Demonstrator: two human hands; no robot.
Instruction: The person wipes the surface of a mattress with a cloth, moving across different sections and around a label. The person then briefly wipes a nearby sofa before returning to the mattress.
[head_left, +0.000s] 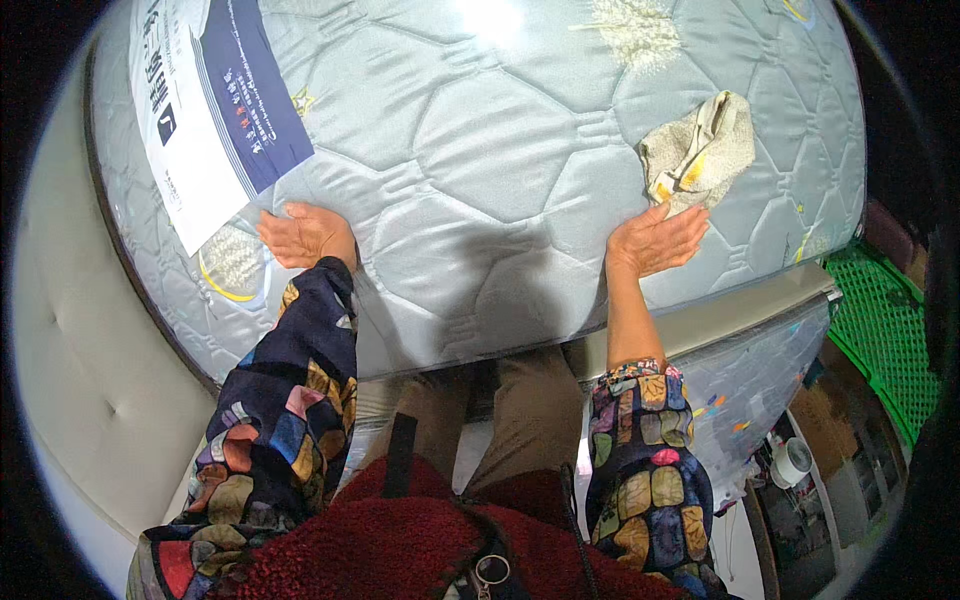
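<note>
A pale grey quilted mattress (487, 150) fills the space before me. My left hand (307, 236) rests on its near left part, palm turned inward, fingers loosely curved around nothing. Just beyond those fingers lies a white and dark blue printed sheet (217, 97) bearing writing. My right hand (660, 238) lies palm up near the mattress's front edge, its thumb apart and holding nothing that I can see. A crumpled beige cloth (701, 154) with yellow-orange marks sits directly beyond it; the thumb tip meets or nearly meets the cloth's lower edge.
A cream padded headboard (67, 322) borders the mattress on the left. To the right are a green plastic mesh basket (877, 330), a plastic-covered panel (750, 390) below the bed edge and a white round container (792, 460). My legs (536, 405) stand close against the mattress.
</note>
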